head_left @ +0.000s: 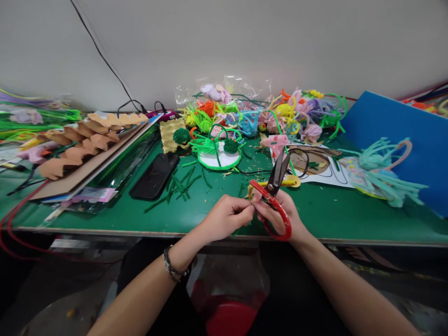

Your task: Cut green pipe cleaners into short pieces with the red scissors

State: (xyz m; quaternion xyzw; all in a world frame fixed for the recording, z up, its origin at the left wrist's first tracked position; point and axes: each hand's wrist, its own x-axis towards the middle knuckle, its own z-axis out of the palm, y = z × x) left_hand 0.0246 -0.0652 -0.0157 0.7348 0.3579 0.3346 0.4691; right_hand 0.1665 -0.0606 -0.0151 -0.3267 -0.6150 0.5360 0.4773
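My right hand [280,212] is closed on red-handled scissors [278,175], whose dark blades point up and away from me. Just left of it, my left hand [229,215] is pinched, its fingertips meeting those of my right hand; what lies between them is too small to tell. A yellow strip [289,182] passes behind the scissors. Beyond my hands lies a white round piece edged in bright green [219,162], with green fuzzy bundles on it. Cut dark green stem pieces [182,186] are scattered left of my hands.
A black phone [154,176] lies at left, beside stacked boards [87,163] with tan wavy pieces. A pink glue gun [276,142] stands behind the scissors. Colourful fuzzy bundles [248,122] line the back. At right are a teal bundle [380,156] and blue board [395,140].
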